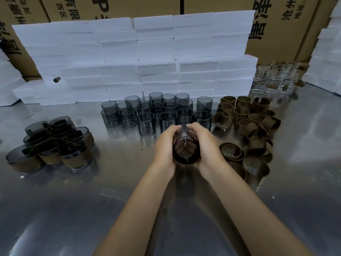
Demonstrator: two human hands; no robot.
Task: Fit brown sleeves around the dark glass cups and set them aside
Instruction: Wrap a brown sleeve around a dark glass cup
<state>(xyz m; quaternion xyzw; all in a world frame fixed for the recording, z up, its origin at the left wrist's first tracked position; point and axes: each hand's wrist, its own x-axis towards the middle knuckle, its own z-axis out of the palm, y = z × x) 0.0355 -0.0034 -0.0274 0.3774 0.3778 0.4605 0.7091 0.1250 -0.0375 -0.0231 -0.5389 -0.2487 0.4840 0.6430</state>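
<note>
While my left hand (165,145) and right hand (206,145) both grip one dark cup (186,151), bare cups (156,111) wait far behind.

1. Foam blocks (140,58): white, stacked in rows at the table's back.
2. Cartons (287,24): brown, printed, behind the foam.
3. Clear glasses (275,80): grouped at far right.
4. Table (73,209): reflective metal.

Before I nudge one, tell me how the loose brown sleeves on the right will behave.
The brown sleeves are thin open rings, so probably light and easily squashed. Several lie on their sides, so they may roll across the smooth metal table. Heaped together, neighbours would likely shift.
</note>
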